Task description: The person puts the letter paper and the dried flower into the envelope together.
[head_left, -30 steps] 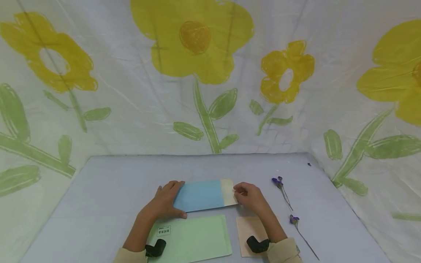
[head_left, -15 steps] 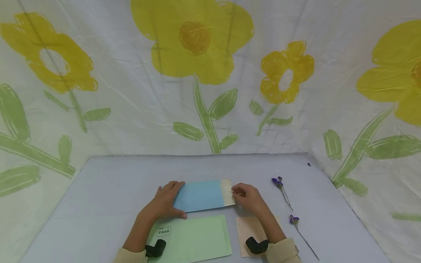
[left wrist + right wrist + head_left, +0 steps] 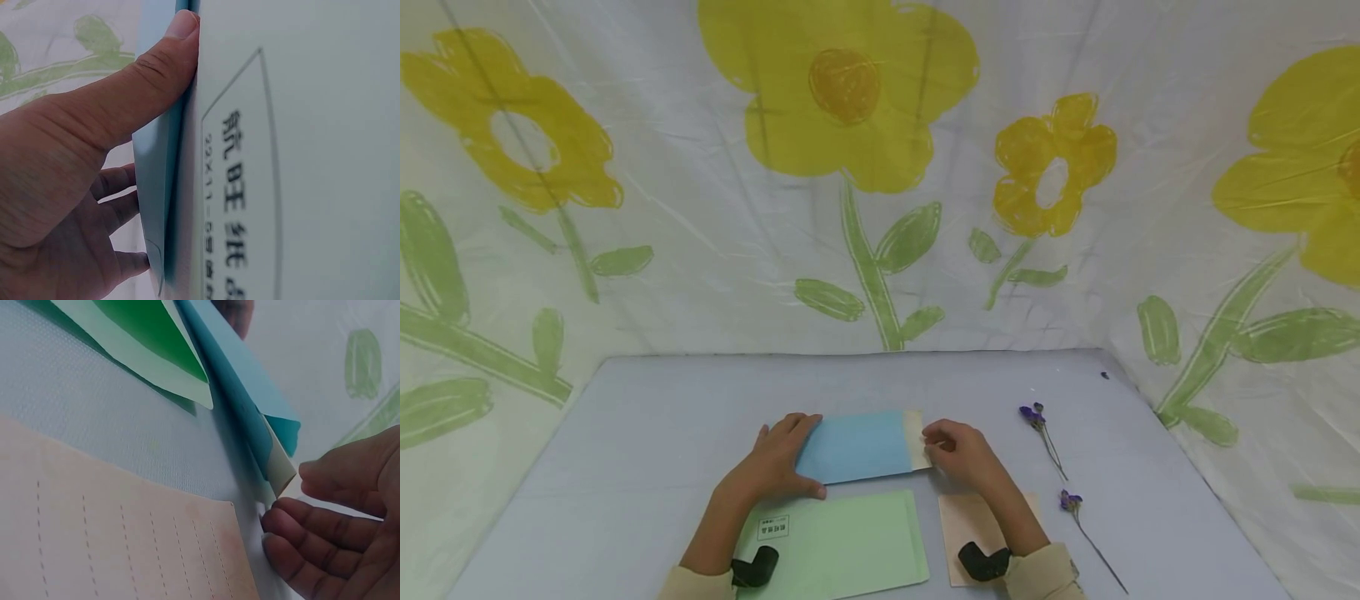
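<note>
A light blue envelope (image 3: 853, 447) lies at mid-table, and a cream folded sheet of paper (image 3: 916, 442) sticks out of its right end. My left hand (image 3: 778, 458) spans the envelope's left end, fingers at the far edge and thumb at the near edge. In the left wrist view, the thumb (image 3: 172, 53) lies along the blue envelope. At the right, my right hand (image 3: 962, 450) has its thumb and fingertips at the sheet's outer edge. The right wrist view shows the sheet's corner (image 3: 282, 475) between thumb and index finger, with the envelope's mouth (image 3: 281, 428) parted around it.
A green envelope (image 3: 842, 542) with a printed box lies in front of the blue one. Beneath my right forearm is a pinkish sheet (image 3: 955, 542) with dashed lines. Two dried purple flowers (image 3: 1037, 417) lie at the right. A flower-printed curtain (image 3: 715, 250) hangs behind the table.
My right hand has moved slightly left, and less of the cream sheet shows outside the blue envelope. The left hand and the envelope have stayed in place.
</note>
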A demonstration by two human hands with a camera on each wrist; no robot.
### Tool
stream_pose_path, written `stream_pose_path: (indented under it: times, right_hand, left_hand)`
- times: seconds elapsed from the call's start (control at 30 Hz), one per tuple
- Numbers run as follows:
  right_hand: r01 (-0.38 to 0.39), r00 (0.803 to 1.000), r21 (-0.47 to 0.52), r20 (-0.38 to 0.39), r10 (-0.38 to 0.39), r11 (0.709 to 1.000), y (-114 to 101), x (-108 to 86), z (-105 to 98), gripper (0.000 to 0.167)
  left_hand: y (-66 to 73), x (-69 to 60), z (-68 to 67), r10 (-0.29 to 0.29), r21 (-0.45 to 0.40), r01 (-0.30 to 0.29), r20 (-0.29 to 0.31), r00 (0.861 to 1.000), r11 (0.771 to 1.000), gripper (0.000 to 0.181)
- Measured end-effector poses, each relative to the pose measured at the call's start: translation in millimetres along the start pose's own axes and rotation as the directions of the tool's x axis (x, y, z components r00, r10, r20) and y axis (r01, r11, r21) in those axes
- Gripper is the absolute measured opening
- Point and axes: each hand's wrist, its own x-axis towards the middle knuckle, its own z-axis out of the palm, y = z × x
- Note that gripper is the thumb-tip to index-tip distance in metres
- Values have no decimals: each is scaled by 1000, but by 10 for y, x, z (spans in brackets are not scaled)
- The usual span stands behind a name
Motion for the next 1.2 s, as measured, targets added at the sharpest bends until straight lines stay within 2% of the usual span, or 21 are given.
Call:
stream_pose_path:
  times: [0.53, 0.77, 1.2]
  right_hand:
    - [90, 995, -45, 41, -88, 995, -19, -19, 7, 19]
    - [127, 991, -21, 52, -126, 992, -41, -31, 8, 20]
    - [127, 990, -36, 68, -124, 991, -48, -17, 62, 22]
  left_hand:
    - [9, 0, -8, -3, -10, 3, 6, 1000, 1000, 111]
    - [0, 2, -7, 3, -4, -3, 7, 1000, 1000, 112]
    - [5, -6, -6, 1, 12, -1, 13, 1000, 1000, 110]
